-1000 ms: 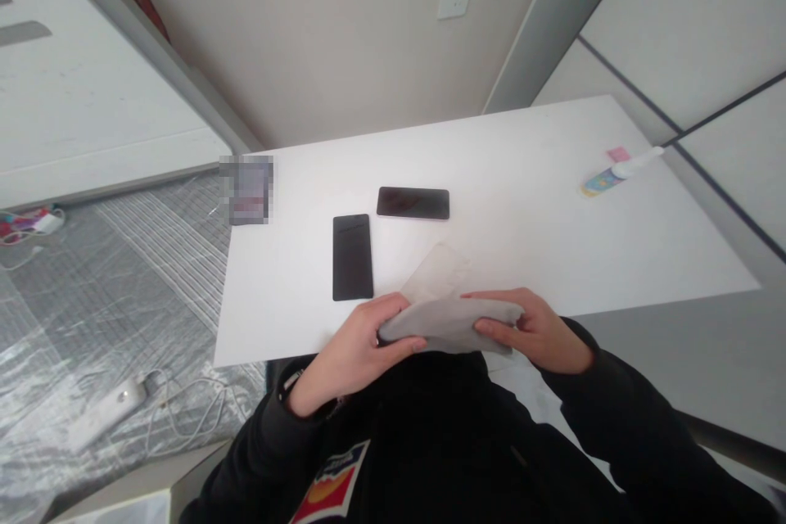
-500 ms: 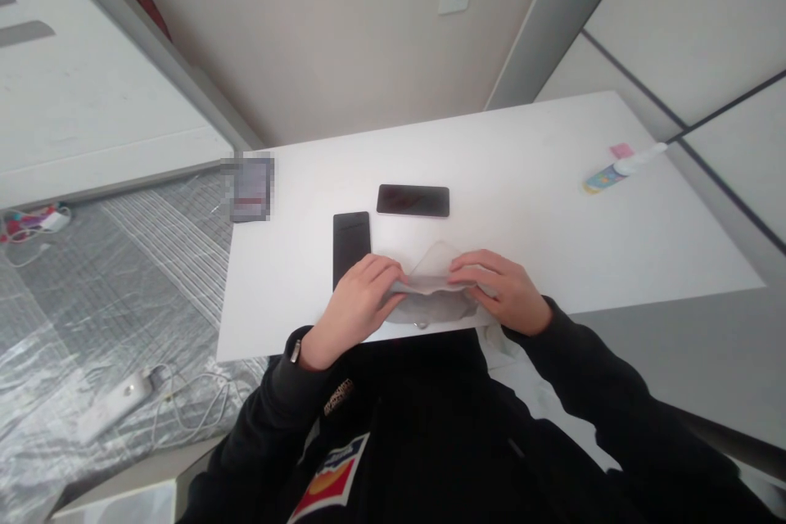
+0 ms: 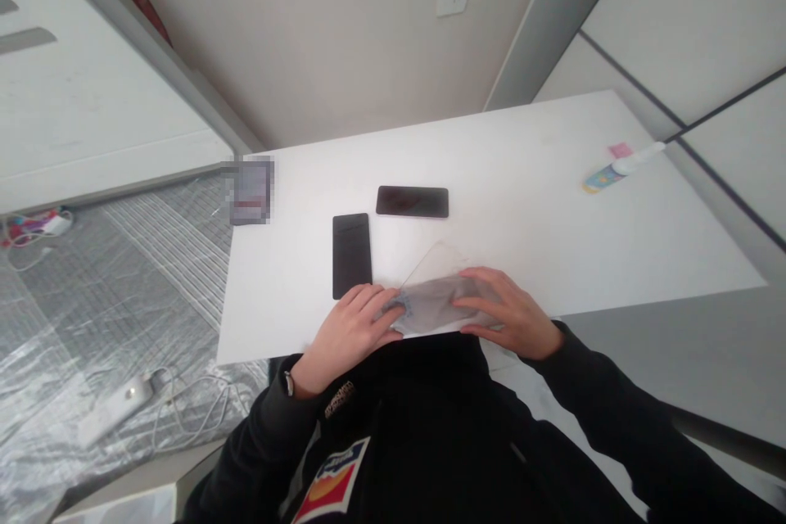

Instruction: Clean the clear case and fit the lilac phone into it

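A translucent greyish plastic bag [image 3: 430,304] lies at the front edge of the white table [image 3: 528,205], with faint blue print near its left end. My left hand [image 3: 359,319] has its fingers and thumb closed on that left end. On the right end, the fingers and thumb of my right hand [image 3: 512,313] hold the bag, slightly spread. Behind the bag shows the corner of a clear flat piece [image 3: 437,258]; the rest of it is covered. A black phone [image 3: 352,254] lies just beyond my left fingers, and another dark phone [image 3: 413,202] lies crosswise farther back.
A white-capped bottle with a blue and yellow label [image 3: 605,178] lies at the right, beside a small pink piece [image 3: 620,150]. A blurred-out item [image 3: 251,190] sits at the left corner. A power strip [image 3: 116,409] with cables lies on the floor.
The bag's raised, gathered edge has come down, and it now lies flatter with its print visible. Both hands have moved slightly toward my body. The left phone is more uncovered.
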`<state>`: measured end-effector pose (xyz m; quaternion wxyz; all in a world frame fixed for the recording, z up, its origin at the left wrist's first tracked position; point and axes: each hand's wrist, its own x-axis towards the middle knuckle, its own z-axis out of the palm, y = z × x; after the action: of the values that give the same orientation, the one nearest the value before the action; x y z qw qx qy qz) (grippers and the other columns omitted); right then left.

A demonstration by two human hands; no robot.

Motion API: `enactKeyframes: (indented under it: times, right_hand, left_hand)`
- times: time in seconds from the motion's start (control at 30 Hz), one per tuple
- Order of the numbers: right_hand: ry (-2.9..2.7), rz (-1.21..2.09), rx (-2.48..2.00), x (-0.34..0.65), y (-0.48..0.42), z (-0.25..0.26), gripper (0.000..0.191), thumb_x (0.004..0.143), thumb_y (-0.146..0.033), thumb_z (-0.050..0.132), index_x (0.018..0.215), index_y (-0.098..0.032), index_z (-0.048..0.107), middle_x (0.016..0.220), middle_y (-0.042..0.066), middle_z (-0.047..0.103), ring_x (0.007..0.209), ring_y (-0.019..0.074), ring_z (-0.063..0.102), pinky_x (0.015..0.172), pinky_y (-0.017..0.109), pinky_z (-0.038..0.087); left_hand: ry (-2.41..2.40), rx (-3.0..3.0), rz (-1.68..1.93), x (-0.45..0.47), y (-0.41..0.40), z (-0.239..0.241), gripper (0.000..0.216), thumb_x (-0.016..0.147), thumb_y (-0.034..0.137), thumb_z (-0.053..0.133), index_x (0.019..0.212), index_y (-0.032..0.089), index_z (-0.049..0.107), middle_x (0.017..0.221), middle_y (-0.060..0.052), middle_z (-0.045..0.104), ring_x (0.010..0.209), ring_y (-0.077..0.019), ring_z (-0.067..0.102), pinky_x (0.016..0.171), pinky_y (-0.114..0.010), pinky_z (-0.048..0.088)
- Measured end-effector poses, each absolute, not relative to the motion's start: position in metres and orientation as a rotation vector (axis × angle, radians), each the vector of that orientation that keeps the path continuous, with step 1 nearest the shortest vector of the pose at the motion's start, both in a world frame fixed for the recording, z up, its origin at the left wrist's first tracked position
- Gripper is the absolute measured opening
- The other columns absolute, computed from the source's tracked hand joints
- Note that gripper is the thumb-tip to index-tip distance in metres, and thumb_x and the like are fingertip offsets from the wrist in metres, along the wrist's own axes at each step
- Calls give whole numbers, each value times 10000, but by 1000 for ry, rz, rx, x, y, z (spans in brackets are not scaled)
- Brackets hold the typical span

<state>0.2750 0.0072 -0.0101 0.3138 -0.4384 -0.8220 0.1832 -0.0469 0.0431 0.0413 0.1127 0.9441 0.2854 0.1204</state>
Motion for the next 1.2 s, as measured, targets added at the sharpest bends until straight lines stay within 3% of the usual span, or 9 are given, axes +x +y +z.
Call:
enactKeyframes:
  times: [0.17,0.27,0.43,0.63,0.73,0.87,0.97,1.07,1.2]
  right_hand:
    - [-1892,319,-1498,275,5,-14,338,977,-522,683,1156,-239,638,1182,131,626,1127,337,621,995,560,544]
    - [-1854,305,-1597,270,7,-13,273,958,-516,697,1015,-253,651,1112,106,635,1035,342,617,961,576,522]
    - [-1845,388,-1593,260,6,-10,168,951,-401,696,856,-274,642,1096,92,658,951,316,629,896,532,537]
    - [-1813,554,-1469,251,0,10,143,959,-319,644,844,-260,582,1094,65,732,1002,303,707,891,497,576]
    - [-1765,606,-1417,247,-6,28,144,973,-244,606,862,-260,514,1135,66,758,977,252,746,834,394,610]
    - [-1717,535,-1335,239,-16,44,141,940,-174,623,887,-270,534,951,37,771,820,224,767,663,315,609]
    - [-1764,487,-1200,231,-21,46,187,901,-106,655,903,-279,583,1055,52,790,938,247,787,717,338,639]
    - [-1842,507,-1042,222,-23,42,154,912,-160,712,927,-294,637,1131,44,794,1031,263,780,846,405,664]
    - [-1849,558,-979,218,-24,33,72,982,-332,700,1000,-296,641,1100,41,804,1092,280,764,996,503,621]
  left_hand:
    - [1147,2672,489,-40,40,42,607,988,607,569,1358,126,581,1263,-177,677,1094,-311,650,901,-439,555]
    - [1335,2600,526,-33,43,37,508,998,517,606,1284,97,603,1189,-189,686,1056,-338,636,860,-463,544]
    - [1336,2472,532,-28,47,29,208,1026,369,606,1046,169,657,1028,-110,698,930,-273,616,810,-406,538]
    - [1274,2137,594,-26,37,41,113,1022,299,601,946,219,628,1043,-80,719,998,-256,652,880,-390,519]
    - [1260,1876,585,-22,30,54,85,1015,298,588,964,231,582,937,-24,709,843,-195,663,769,-318,499]
    - [1158,1494,552,-11,23,61,191,1026,418,545,962,244,498,649,88,525,561,-114,498,552,-224,390]
    - [1022,1222,534,0,20,57,360,1007,604,525,1007,255,436,650,94,530,565,-113,538,587,-233,478]
    - [907,1015,538,11,15,53,513,932,737,568,1045,260,420,829,23,638,768,-166,673,750,-329,590]
    - [867,891,580,19,9,49,556,871,724,681,1050,251,451,882,21,619,782,-147,650,754,-299,565]
